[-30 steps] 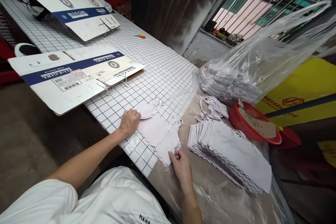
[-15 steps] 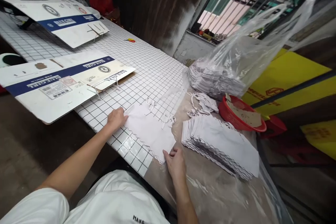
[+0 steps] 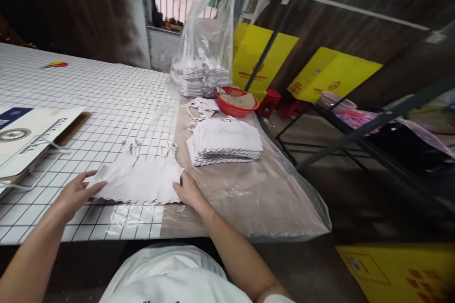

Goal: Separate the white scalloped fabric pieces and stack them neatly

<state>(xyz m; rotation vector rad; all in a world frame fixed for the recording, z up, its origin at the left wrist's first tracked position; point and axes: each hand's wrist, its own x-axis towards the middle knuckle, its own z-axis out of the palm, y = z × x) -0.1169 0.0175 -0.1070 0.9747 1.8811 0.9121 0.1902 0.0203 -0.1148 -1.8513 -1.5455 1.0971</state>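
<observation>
A white camisole-like garment piece (image 3: 142,182) lies flat on the table in front of me. It has a scalloped lower edge and thin ties bunched at its top. My left hand (image 3: 76,193) pinches its left side, thumb on top of the cloth. At the opposite side, my right hand (image 3: 190,191) is closed on the right edge near the lower corner. Just beyond my right hand rests a neat stack of similar white pieces (image 3: 229,137) with wavy edges. Behind that stack is a small crumpled heap of white fabric (image 3: 204,105).
A red basin (image 3: 236,111) with cardboard inside stands behind the stack. Beside it, a clear plastic bag (image 3: 204,68) holds more white pieces. A printed carton (image 3: 39,135) lies at left on the gridded table (image 3: 117,90). A slanted metal bar (image 3: 377,123) crosses at right.
My view has swung to the right. Both hands have stayed on the garment piece, which now lies squarer to the table's front edge. My left fingers look more spread at its side.
</observation>
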